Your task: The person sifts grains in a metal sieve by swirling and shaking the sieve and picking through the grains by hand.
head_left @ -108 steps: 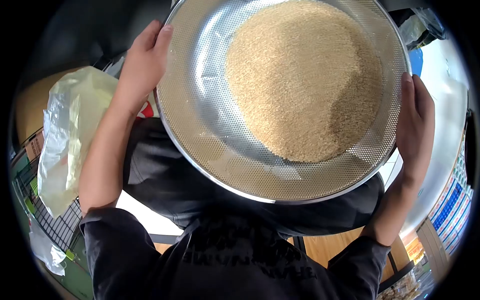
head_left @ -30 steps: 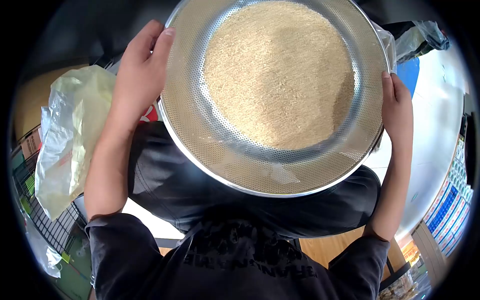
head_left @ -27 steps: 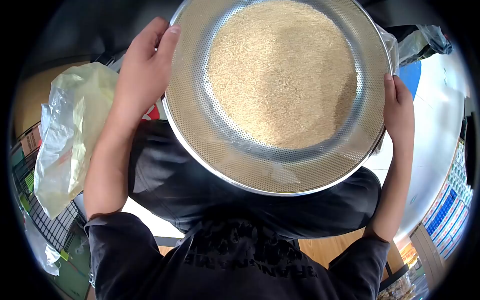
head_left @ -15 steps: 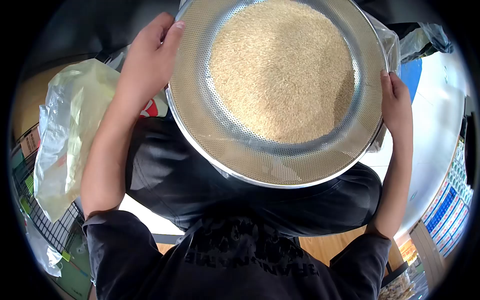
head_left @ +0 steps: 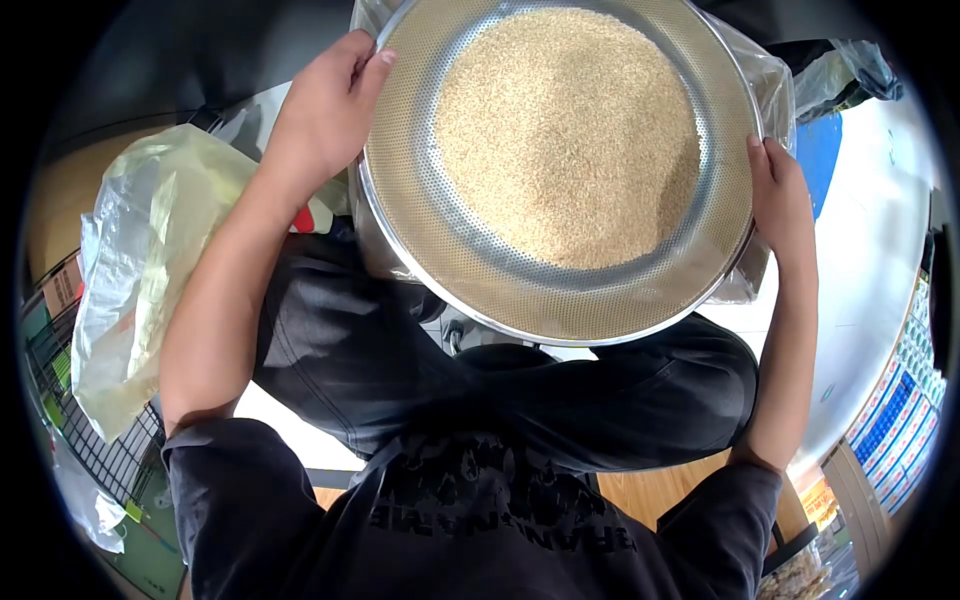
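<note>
A wide round metal sieve with fine holes is held up in front of me, above my knees. A broad heap of pale brown grain lies in its middle; the grains look like rice or a similar cereal. My left hand grips the rim at the upper left, thumb on top. On the right side, my right hand is closed round the rim, its thumb also on top. The fingers under the rim are hidden on both sides. Clear plastic shows behind and below the sieve.
A yellowish plastic bag hangs at the left beside a black wire basket. A dark plastic bag is at the upper right, near a blue surface. Stacked blue-and-white packages stand at the far right.
The sieve has moved away from my body and looks slightly smaller, with both hands still on its rim. More of my lap and the clear plastic beneath now show.
</note>
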